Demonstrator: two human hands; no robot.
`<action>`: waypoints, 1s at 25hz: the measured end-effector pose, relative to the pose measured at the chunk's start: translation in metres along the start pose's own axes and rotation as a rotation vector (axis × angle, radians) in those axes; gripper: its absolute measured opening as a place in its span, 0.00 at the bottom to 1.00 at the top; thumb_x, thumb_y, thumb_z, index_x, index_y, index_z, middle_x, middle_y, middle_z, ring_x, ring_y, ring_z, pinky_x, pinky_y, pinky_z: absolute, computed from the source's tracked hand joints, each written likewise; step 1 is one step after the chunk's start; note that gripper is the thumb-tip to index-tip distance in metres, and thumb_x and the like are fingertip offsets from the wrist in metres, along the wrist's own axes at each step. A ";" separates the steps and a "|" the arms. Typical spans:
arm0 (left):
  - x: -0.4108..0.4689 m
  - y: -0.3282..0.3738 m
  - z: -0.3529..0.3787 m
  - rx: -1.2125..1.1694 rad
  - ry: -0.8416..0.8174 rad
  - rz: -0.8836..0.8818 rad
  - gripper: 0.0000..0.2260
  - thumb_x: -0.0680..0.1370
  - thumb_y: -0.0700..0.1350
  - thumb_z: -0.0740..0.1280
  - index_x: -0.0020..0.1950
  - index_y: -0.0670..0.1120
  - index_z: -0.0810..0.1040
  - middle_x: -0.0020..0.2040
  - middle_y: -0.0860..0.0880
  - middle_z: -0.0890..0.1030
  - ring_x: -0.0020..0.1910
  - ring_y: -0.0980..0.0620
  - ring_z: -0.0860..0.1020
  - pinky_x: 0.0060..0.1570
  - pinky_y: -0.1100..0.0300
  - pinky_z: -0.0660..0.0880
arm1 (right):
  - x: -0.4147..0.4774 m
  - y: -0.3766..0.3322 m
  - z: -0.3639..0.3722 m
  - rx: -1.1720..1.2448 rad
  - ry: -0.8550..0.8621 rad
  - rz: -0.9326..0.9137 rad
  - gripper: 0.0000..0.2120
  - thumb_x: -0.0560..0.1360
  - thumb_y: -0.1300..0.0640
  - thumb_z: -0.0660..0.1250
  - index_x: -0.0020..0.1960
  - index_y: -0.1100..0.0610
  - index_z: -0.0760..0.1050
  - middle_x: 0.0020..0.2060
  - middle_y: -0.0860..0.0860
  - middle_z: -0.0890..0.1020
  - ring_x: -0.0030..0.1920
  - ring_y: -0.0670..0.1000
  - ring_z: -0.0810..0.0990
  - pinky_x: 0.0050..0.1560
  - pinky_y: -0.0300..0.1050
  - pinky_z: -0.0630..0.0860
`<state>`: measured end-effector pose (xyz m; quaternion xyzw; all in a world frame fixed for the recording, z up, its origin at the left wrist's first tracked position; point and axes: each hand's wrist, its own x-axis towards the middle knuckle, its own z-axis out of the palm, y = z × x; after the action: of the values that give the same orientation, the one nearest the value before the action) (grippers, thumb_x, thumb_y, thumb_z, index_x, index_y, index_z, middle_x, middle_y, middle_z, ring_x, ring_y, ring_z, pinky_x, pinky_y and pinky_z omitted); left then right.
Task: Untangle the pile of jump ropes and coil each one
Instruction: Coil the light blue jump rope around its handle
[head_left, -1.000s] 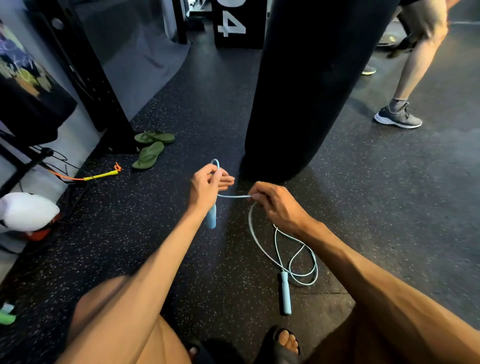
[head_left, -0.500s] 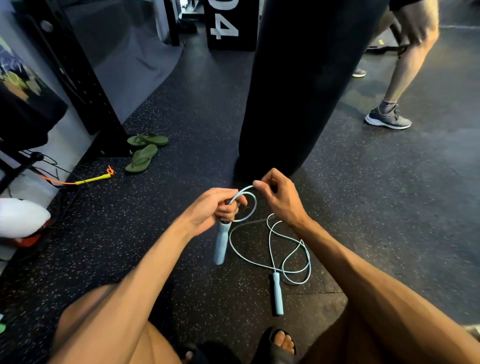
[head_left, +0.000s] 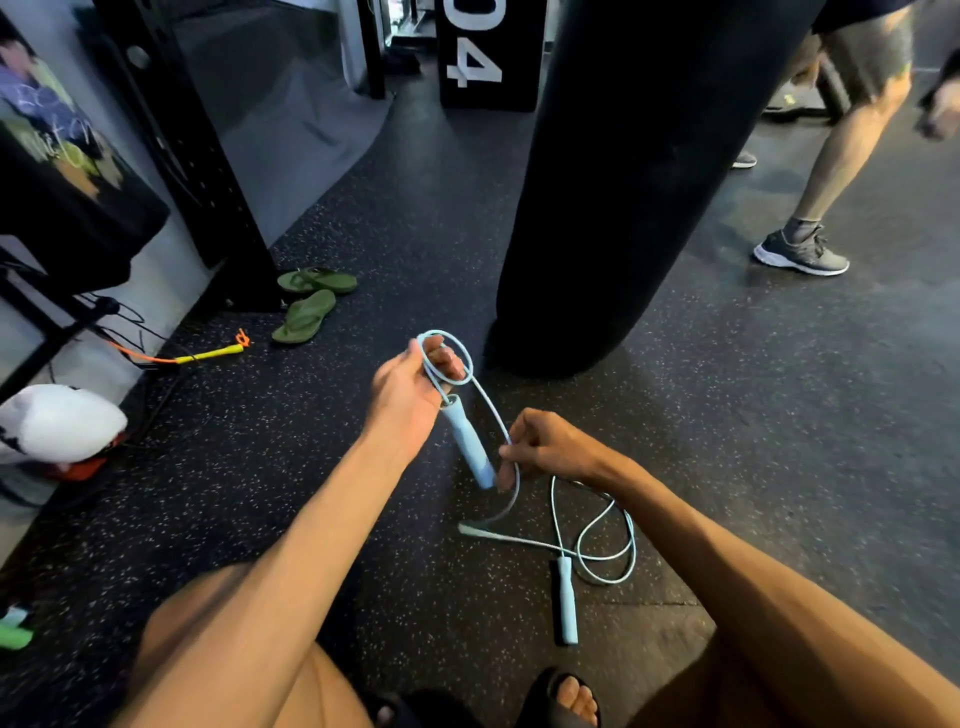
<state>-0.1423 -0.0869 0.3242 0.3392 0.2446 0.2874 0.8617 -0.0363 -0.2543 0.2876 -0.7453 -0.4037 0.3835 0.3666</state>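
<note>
A light blue jump rope (head_left: 592, 556) runs between my hands and the floor. My left hand (head_left: 410, 395) grips its first handle (head_left: 467, 441) near the top, and a small coil of cord (head_left: 447, 358) loops over the fingers. Lower and to the right, my right hand (head_left: 545, 447) pinches the cord that drops from the coil. The slack cord lies in loose loops on the floor beside the second handle (head_left: 566, 597). Another rope, with a yellow handle (head_left: 208, 356) and orange cord, lies far left by the rack.
A black punching bag (head_left: 623, 182) hangs just beyond my hands. Green flip-flops (head_left: 306, 306) lie to the left near a black rack post (head_left: 208, 171). Another person's leg and grey shoe (head_left: 800, 254) stand at the right. A white bag (head_left: 57, 423) sits at the left edge.
My right hand dropped from the coil down to the hanging cord near the handle's bottom. My left hand rose and the handle now tilts down to the right.
</note>
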 end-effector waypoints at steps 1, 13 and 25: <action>0.001 0.000 -0.001 0.024 0.046 0.040 0.15 0.85 0.43 0.54 0.48 0.39 0.76 0.32 0.46 0.82 0.31 0.51 0.81 0.38 0.58 0.80 | -0.002 -0.001 0.002 0.031 -0.061 0.002 0.07 0.79 0.63 0.65 0.46 0.58 0.67 0.38 0.61 0.84 0.36 0.50 0.82 0.35 0.42 0.78; -0.007 -0.027 -0.006 1.099 -0.158 0.318 0.13 0.83 0.40 0.57 0.45 0.36 0.78 0.30 0.44 0.81 0.27 0.50 0.80 0.29 0.59 0.77 | -0.008 -0.025 -0.001 -0.327 0.243 -0.342 0.07 0.80 0.58 0.63 0.46 0.58 0.77 0.33 0.44 0.76 0.32 0.42 0.73 0.35 0.38 0.68; -0.016 -0.018 0.007 0.555 -0.550 -0.312 0.17 0.83 0.48 0.55 0.38 0.43 0.73 0.24 0.53 0.57 0.23 0.55 0.54 0.29 0.57 0.50 | 0.002 -0.014 -0.029 0.027 0.495 -0.298 0.12 0.77 0.49 0.68 0.42 0.56 0.73 0.33 0.48 0.73 0.34 0.43 0.70 0.35 0.42 0.69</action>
<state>-0.1438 -0.1113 0.3192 0.5816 0.1220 -0.0249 0.8039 -0.0150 -0.2539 0.3113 -0.7437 -0.4020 0.1371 0.5162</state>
